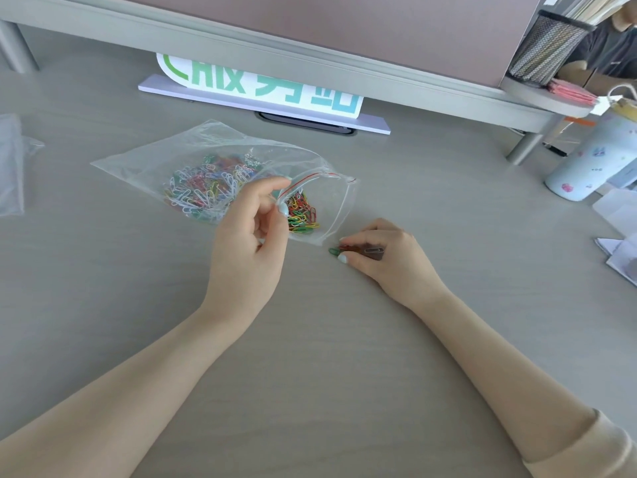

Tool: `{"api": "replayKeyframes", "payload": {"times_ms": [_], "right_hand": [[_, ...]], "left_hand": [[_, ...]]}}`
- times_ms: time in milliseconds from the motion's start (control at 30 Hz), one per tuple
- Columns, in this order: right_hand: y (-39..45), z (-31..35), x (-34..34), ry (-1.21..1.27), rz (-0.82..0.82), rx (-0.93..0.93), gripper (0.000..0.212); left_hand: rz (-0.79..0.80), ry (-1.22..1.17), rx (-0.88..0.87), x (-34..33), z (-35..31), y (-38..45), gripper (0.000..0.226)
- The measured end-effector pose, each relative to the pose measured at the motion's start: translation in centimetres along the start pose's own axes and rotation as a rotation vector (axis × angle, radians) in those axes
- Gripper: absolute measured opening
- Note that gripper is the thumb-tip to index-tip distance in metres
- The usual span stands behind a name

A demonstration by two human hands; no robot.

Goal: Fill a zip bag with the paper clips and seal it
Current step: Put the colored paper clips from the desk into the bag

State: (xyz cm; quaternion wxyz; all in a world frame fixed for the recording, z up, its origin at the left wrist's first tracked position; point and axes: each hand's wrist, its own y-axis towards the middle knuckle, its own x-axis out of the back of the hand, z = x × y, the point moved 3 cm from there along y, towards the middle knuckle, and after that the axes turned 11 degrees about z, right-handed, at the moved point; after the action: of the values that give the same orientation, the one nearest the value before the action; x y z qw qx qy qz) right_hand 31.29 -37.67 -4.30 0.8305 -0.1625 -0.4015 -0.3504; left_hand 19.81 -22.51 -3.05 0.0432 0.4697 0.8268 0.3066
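A clear zip bag (165, 160) with a red zip line lies on the desk, its mouth facing right and held open. Many coloured paper clips (203, 188) fill its far part, and another heap (303, 215) sits just inside the mouth. My left hand (248, 243) pinches the near lip of the mouth between thumb and fingers and lifts it. My right hand (382, 257) rests on the desk just right of the mouth, its fingertips closed on a few loose paper clips (344, 250), green, red and silver.
A raised shelf (310, 60) runs along the back, with a white sign with green letters (262, 91) under it. A mesh pen cup (548, 46) stands on the shelf's right end. A pale bottle (593, 160) and papers (620, 257) sit at right, another clear bag (10, 163) at left.
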Motion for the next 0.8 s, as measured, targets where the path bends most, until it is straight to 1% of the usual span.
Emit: {"api": "replayKeyframes", "payload": {"times_ms": [267, 500, 667, 800], "right_hand": [[-0.47, -0.54, 0.25, 0.153, 0.034, -0.051, 0.018], [-0.72, -1.1, 0.63, 0.145, 0.029, -0.077, 0.017], [-0.69, -0.86, 0.77, 0.126, 0.009, -0.05, 0.012], [-0.37, -0.68, 0.89, 0.106, 0.053, -0.057, 0.008]], "left_hand": [[-0.003, 0.012, 0.002, 0.08, -0.08, 0.0, 0.023], [-0.001, 0.002, 0.001, 0.11, 0.07, 0.07, 0.023], [0.002, -0.003, 0.009, 0.04, 0.01, 0.06, 0.023], [0.004, -0.004, 0.007, 0.03, 0.01, 0.06, 0.021]]}}
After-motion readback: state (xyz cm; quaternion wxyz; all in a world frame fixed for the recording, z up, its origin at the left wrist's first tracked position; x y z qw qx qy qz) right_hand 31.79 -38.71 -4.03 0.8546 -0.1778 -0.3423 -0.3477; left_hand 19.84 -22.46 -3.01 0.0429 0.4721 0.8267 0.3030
